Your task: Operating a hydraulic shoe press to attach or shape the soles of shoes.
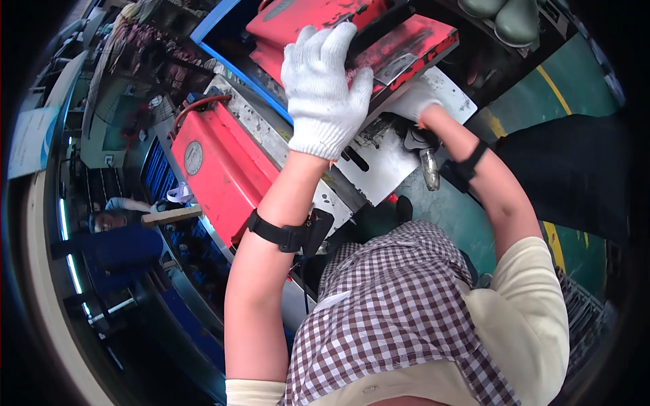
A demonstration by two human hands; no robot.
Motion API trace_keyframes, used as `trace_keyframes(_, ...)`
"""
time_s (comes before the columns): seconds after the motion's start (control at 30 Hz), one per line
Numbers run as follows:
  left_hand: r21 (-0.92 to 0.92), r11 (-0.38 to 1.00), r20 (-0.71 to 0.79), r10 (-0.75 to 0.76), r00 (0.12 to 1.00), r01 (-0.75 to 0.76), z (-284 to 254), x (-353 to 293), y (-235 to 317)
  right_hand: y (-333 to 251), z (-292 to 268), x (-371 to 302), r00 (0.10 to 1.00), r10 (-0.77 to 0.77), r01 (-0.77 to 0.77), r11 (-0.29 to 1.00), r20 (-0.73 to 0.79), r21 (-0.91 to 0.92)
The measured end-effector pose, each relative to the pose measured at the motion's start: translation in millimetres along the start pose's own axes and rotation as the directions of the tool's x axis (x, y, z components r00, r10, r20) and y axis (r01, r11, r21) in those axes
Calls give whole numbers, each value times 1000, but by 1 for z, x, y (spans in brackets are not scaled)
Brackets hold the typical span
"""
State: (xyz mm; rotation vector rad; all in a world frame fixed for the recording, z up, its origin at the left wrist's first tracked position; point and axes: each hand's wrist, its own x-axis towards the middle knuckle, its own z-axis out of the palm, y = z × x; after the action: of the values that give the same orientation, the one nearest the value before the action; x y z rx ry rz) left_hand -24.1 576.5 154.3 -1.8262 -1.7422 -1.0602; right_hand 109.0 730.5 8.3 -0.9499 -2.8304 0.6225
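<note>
Two red machines take up the upper part of the view: the upper machine (284,20), its paint worn through to black in patches, and the lower machine (223,159), to its left and nearer the wearer. A green floor (575,68) with yellow lines shows at the right. The wearer's checked apron (386,298) fills the lower middle, over a cream top. A co-worker (122,250) in dark blue is at the far left, near a wooden board (172,215). Along the left side of the upper machine runs a blue frame (215,21), and on its near side lies a white plate (386,169), smudged black and slotted.

Gloved in white, the left hand (325,88) lies over the upper machine, its fingers a little apart and its thumb spread wide; nothing shows in its grasp. The right hand (412,101), also gloved, reaches in beneath that machine's right edge, over the plate; its fingers are hidden, so I cannot tell whether it grips anything. Green boots (514,24) stand at the top right. Just below the right hand juts a scuffed handle (430,169). Smallest is a round badge (194,157) on the lower machine.
</note>
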Motion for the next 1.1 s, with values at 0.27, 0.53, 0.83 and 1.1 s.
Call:
trace_keyframes(0.27, 47, 998, 27, 34, 999, -35, 35, -44, 16, 62, 24, -159, 828, 526, -332, 740, -196, 585)
trace_keyframes(0.53, 66, 993, 134, 91, 987, -101, 78, -102, 9, -9, 22, -220, 725, 182, -570, -383, 665, 727)
trace_keyframes(0.83, 129, 987, 165, 70, 984, -92, 105, -125, 6, 56, 21, -211, 746, 148, -440, -621, 649, 648)
trace_keyframes(1.1, 91, 996, 251, -31, 968, 9, 93, -120, 15, 61, -2, -157, 759, 624, -279, 56, 184, 959)
